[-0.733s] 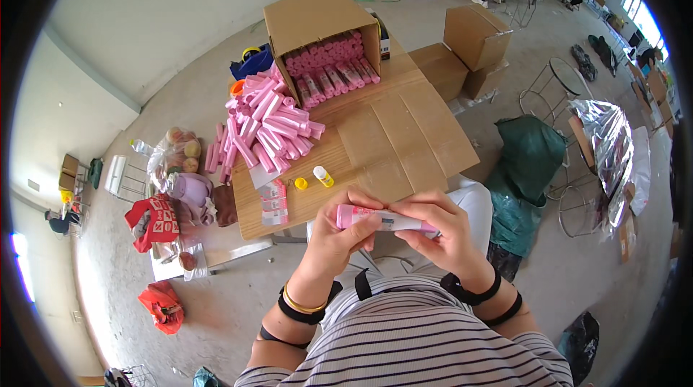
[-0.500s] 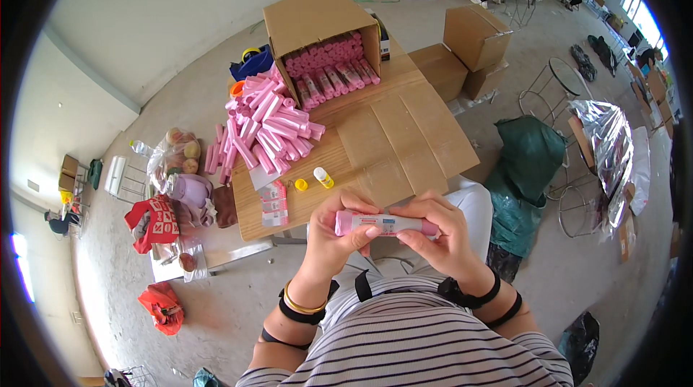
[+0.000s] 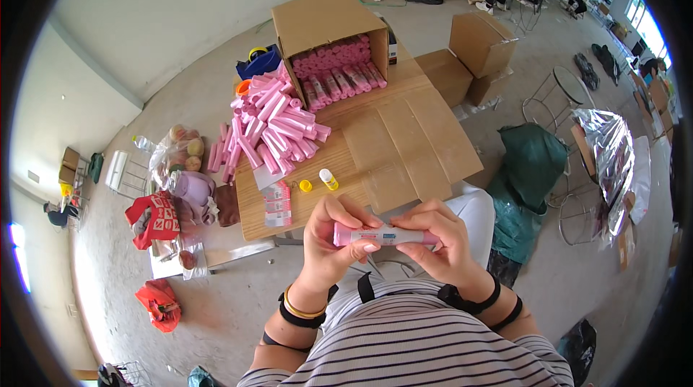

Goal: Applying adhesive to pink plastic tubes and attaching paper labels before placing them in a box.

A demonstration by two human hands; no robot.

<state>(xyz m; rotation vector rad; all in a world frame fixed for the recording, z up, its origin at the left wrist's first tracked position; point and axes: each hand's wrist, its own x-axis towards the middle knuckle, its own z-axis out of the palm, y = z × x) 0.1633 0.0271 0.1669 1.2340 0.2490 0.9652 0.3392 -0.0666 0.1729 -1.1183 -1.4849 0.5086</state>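
Note:
A pink roll (image 3: 346, 236) lies level between my hands above the table's near edge, with a printed paper label (image 3: 390, 236) around its middle. My left hand (image 3: 326, 239) grips its left end, thumb along the front. At the right end, my right hand (image 3: 449, 242) pinches the roll between thumb and fingers. Just beyond, an uncapped glue stick (image 3: 328, 180) stands on the wooden table (image 3: 328, 159), its yellow cap (image 3: 305, 185) beside it. More labels (image 3: 277, 208) lie near the left edge. A loose heap of pink rolls (image 3: 271, 123) is piled behind them.
An open cardboard box (image 3: 325, 19) full of pink rolls sits at the table's back. A flattened cardboard sheet (image 3: 411, 141) covers the right side. Blue tape dispenser (image 3: 257, 63) is behind the heap. Green sacks (image 3: 530, 163) stand right; a red bag (image 3: 155, 221) lies left.
Both hands still hold the labelled roll, its label turned slightly. My fingers have shifted a little along it. The whole view has moved slightly.

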